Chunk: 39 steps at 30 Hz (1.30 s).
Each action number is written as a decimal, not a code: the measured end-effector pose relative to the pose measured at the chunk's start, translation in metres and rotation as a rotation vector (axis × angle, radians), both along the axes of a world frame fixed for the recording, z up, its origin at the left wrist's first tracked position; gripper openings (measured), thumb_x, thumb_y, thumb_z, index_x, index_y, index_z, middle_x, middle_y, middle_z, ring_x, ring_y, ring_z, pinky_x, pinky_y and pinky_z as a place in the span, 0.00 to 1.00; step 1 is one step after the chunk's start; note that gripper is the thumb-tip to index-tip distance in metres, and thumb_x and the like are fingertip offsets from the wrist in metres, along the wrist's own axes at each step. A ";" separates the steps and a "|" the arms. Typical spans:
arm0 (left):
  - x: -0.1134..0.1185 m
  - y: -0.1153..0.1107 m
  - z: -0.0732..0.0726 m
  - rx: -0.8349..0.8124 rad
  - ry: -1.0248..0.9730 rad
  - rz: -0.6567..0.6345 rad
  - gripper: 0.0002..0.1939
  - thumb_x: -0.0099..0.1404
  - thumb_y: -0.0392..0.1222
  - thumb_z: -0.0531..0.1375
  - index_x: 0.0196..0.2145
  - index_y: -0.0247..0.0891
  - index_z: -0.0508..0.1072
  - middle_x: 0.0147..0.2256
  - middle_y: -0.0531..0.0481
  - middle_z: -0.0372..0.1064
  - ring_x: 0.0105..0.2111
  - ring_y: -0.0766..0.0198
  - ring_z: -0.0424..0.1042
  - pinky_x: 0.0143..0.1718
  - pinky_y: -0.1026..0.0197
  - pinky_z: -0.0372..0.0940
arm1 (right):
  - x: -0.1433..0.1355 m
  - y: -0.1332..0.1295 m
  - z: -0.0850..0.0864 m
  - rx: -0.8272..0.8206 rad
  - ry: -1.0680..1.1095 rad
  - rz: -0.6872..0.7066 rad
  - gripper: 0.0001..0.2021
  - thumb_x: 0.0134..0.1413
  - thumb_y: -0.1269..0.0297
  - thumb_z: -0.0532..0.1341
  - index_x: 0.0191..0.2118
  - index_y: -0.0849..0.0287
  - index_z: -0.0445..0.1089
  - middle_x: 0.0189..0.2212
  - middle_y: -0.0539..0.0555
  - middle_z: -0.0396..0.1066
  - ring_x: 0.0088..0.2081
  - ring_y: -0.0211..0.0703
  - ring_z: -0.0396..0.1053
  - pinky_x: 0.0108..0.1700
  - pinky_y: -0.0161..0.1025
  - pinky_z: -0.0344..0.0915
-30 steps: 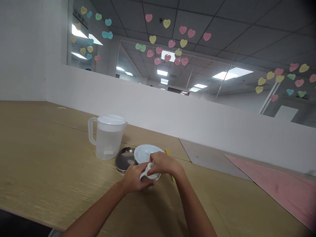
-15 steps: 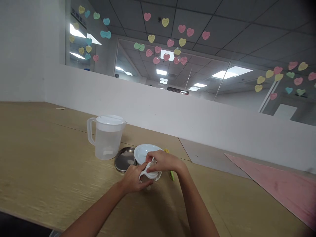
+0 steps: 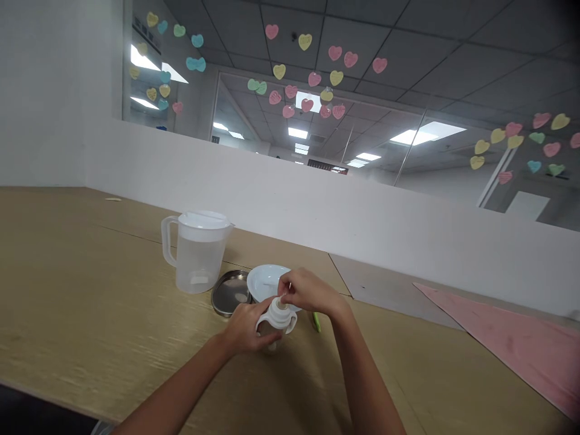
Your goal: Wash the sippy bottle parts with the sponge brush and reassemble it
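Observation:
A white two-handled baby bottle (image 3: pixel 280 315) stands upright over the front of the table. My left hand (image 3: pixel 247 326) is closed around its left side, thumb near the collar and fingers under a handle. My right hand (image 3: pixel 308 293) is above the bottle, thumb and fingers pinched at the tip of its pale nipple (image 3: pixel 283 304). The fingers partly hide that tip. Just behind the hands sits a white bowl (image 3: pixel 263 279), its right side covered by my right hand; what lies inside is unclear.
A lidded clear plastic pitcher (image 3: pixel 199 257) stands at the back left. Beside the bowl lies a round metal dish (image 3: pixel 230 293). A green-handled item (image 3: pixel 316 322) is partly hidden by my right wrist. A pink sheet (image 3: pixel 512 338) covers the right side, and a white wall (image 3: pixel 272 193) borders the table.
My right hand has risen slightly and shifted right from the bottle's top, so the collar and nipple show more. My left hand keeps its grip on the bottle.

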<state>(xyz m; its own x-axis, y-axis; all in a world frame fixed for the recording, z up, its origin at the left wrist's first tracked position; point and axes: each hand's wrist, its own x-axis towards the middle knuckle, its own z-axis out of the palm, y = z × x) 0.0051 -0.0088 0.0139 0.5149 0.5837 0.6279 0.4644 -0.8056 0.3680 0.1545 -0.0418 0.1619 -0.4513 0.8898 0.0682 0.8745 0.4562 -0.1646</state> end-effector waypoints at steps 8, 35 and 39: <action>-0.001 -0.001 0.000 -0.018 -0.010 -0.013 0.36 0.54 0.56 0.57 0.56 0.37 0.54 0.22 0.55 0.70 0.21 0.63 0.70 0.25 0.65 0.61 | 0.004 -0.003 0.005 -0.004 0.115 0.105 0.13 0.41 0.81 0.54 0.30 0.60 0.73 0.30 0.51 0.71 0.33 0.38 0.65 0.35 0.31 0.58; -0.001 0.000 0.000 0.071 -0.029 0.022 0.32 0.53 0.57 0.57 0.53 0.40 0.58 0.44 0.46 0.67 0.42 0.57 0.69 0.38 0.61 0.65 | 0.002 -0.015 0.023 0.515 0.821 0.004 0.06 0.47 0.66 0.59 0.33 0.60 0.71 0.32 0.52 0.70 0.34 0.38 0.68 0.39 0.35 0.65; -0.004 0.002 -0.001 0.072 -0.085 0.027 0.29 0.58 0.57 0.53 0.52 0.38 0.57 0.45 0.44 0.65 0.38 0.59 0.70 0.36 0.62 0.64 | 0.001 -0.012 0.021 0.540 0.866 -0.029 0.08 0.47 0.64 0.59 0.33 0.60 0.71 0.30 0.53 0.70 0.32 0.39 0.68 0.37 0.36 0.66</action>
<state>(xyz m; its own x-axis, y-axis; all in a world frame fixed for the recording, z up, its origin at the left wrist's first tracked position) 0.0014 -0.0071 0.0132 0.4430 0.5480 0.7096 0.4557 -0.8192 0.3482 0.1556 -0.0539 0.1833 -0.0355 0.6534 0.7562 0.5645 0.6375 -0.5243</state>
